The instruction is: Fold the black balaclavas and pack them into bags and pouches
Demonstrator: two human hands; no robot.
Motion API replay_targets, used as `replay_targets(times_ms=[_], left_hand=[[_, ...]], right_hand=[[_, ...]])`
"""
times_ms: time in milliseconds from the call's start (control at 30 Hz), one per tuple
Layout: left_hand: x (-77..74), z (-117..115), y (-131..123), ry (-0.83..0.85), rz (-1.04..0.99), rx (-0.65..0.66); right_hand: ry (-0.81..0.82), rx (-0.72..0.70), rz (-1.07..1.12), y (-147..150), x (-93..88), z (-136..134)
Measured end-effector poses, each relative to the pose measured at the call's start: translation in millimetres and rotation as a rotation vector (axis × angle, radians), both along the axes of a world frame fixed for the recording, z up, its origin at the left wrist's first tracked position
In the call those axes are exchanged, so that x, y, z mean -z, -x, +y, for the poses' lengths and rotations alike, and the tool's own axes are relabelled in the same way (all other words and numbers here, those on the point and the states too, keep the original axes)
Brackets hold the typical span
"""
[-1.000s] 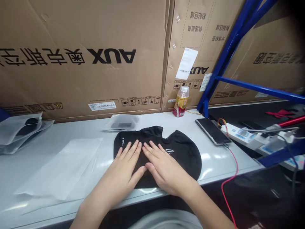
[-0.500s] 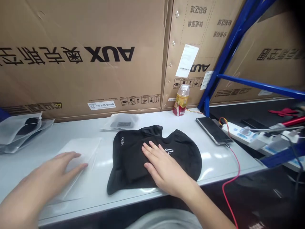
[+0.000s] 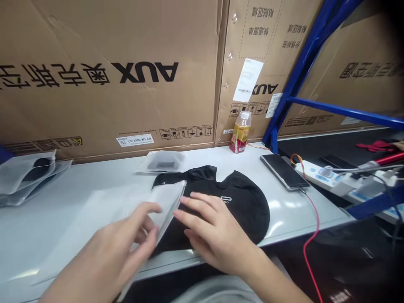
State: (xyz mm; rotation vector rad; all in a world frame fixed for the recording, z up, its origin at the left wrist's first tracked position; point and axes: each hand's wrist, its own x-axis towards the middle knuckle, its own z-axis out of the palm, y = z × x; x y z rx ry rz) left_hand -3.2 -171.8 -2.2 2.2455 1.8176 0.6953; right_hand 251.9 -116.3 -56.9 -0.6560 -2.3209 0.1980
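Note:
A black fabric piece (image 3: 243,210) with white printing lies flat near the table's front edge. Over its left part reaches a translucent zip bag (image 3: 167,198), its slider edge towards the right. My left hand (image 3: 126,244) is closed on the bag, thumb and fingers pinching it, somewhat blurred. Just right of the bag's edge, my right hand (image 3: 214,231) rests over the black fabric with its fingers stretched out, the fingertips close to the bag's opening.
A flat bag with a dark item (image 3: 166,161) lies behind the fabric. More bags (image 3: 28,172) are at far left. A bottle (image 3: 240,132), a phone (image 3: 284,171) with a red cable and power strips (image 3: 325,176) stand or lie rightwards. Large cartons (image 3: 110,105) line the back.
My left hand has moved right, bringing the translucent bag over the fabric's left part. My right hand has shifted slightly, its fingers now beside the bag's edge.

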Motion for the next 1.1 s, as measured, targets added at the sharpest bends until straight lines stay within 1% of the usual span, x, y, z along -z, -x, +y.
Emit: replay_targets(times_ms=[67,100,133,200,267,300,400,500,567,633,700,733,800,867,933,1033,1100], left_hand=[[-1.2,0,-22,0.120,-0.042,0.142],[-1.1,1,-27,0.138,-0.052,0.172],[-0.8,3,-28,0.101,-0.058,0.164],[-0.4,6,-22,-0.056,-0.045,0.106],[-1.3,9,-13,-0.211,-0.014,0.054],[-2.4,10,-10,-0.254,-0.001,0.042],[-6.2,10,-9,-0.289,0.032,-0.016],[-6.1,11,-13,-0.356,0.078,-0.097],[-2.8,13,-13,-0.396,0.099,-0.075],[1.1,15,-11,-0.394,0.099,-0.038],[3.7,17,-10,-0.377,0.083,-0.019],[4.1,18,-10,-0.367,0.074,-0.014],[3.9,19,-10,-0.362,0.063,-0.005],[3.1,21,-10,-0.351,0.062,0.006],[2.9,24,-10,-0.335,0.058,0.027],[4.4,28,-10,-0.291,0.045,0.056],[6.3,30,-8,-0.265,0.035,0.060]], right_hand=[[-0.030,-0.024,0.028,4,-3.6,-3],[-0.031,-0.019,0.036,4,-4.6,-4],[-0.027,-0.006,0.042,4,-5.1,-3],[-0.001,0.022,0.016,0,-5.5,1],[0.049,0.018,-0.063,-6,-5.9,5],[0.078,0.011,-0.103,-8,-6.3,7],[0.142,-0.001,-0.127,-11,-7.2,7],[0.190,0.015,-0.021,-9,-4.8,6],[0.227,0.099,0.063,-7,-0.2,9],[0.239,0.277,0.092,-7,5.7,15],[0.241,0.475,0.033,-7,9.6,22],[0.248,0.550,-0.017,-6,9.9,25],[0.276,0.629,-0.109,-4,6.2,28],[0.313,0.607,-0.153,1,-2.3,27],[0.380,0.519,-0.133,9,-11.9,22],[0.546,0.400,-0.025,21,-20.6,13],[0.604,0.356,0.074,28,-20.4,8]])
